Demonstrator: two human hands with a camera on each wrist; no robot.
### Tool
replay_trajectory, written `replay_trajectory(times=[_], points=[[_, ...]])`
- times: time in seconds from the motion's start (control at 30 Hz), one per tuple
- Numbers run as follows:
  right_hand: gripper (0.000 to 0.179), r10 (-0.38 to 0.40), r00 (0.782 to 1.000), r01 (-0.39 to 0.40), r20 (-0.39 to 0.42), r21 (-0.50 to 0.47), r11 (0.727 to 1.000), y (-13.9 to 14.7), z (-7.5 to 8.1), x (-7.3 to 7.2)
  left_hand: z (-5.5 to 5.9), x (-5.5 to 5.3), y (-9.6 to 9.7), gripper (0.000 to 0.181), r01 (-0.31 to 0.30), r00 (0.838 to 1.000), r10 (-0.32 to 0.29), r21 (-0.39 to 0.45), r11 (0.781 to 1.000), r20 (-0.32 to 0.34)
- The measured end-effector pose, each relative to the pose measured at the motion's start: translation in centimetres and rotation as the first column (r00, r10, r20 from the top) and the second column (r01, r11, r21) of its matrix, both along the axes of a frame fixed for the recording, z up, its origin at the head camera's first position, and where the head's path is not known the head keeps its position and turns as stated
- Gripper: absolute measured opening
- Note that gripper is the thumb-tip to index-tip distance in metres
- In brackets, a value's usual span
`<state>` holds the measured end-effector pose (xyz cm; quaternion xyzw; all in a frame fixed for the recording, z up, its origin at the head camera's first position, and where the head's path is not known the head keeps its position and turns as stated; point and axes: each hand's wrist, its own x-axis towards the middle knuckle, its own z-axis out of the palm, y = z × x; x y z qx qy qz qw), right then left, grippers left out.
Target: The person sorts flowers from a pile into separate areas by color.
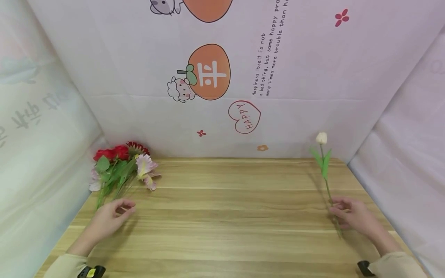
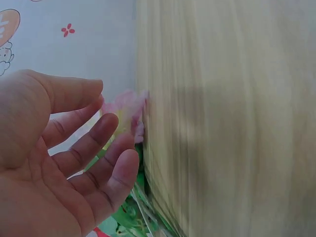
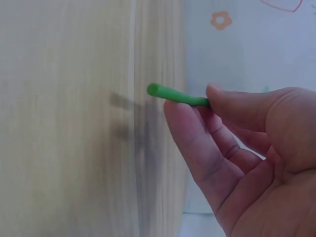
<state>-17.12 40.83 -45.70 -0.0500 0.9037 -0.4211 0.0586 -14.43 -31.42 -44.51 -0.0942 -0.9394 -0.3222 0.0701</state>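
Your right grip (image 1: pixel 352 216) pinches the white tulip (image 1: pixel 325 168) low on its stem, above the right side of the bench (image 1: pixel 222 216). Observe the long axis: the bloom (image 1: pixel 321 138) points away from you toward the backdrop (image 1: pixel 295 96), leaning slightly left, while the stem end (image 3: pixel 154 90) projects past the grip. Your left grip (image 1: pixel 109 217) is empty, loosely curved, just beside the bunch of flowers (image 1: pixel 119 170). Treat axis alignment as the governing relation; the bunch lies leftward, well apart from the tulip.
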Motion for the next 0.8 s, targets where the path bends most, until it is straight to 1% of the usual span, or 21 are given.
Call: replay_trajectory(times=[0.17, 0.33, 0.57, 0.7, 0.8], points=[[0.051, -0.003, 0.999, 0.002, 0.040, 0.039, 0.999, 0.6, -0.1, -0.3, -0.2, 0.0, -0.6, 0.020, -0.015, 1.000, 0.015, -0.026, 1.000, 0.019], [0.047, -0.031, 0.997, 0.025, 0.068, 0.084, 0.996, 0.7, 0.0, -0.5, -0.3, -0.2, -1.2, 0.023, -0.034, 0.998, 0.036, -0.039, 0.999, 0.048], [0.046, -0.063, 0.991, 0.049, 0.116, 0.121, 0.991, 0.9, 0.2, -0.8, -0.3, -0.3, -1.6, 0.025, -0.033, 0.996, 0.036, -0.040, 0.999, 0.085], [0.045, -0.066, 0.990, 0.048, 0.124, 0.144, 0.988, 1.0, 0.1, -0.8, -0.2, -0.4, -1.7, 0.027, -0.040, 0.993, 0.044, -0.043, 0.998, 0.108], [0.042, -0.054, 0.992, 0.034, 0.118, 0.167, 0.985, 1.1, 0.1, -0.7, -0.2, -0.5, -1.7, 0.028, -0.047, 0.992, 0.052, -0.047, 0.998, 0.117]])
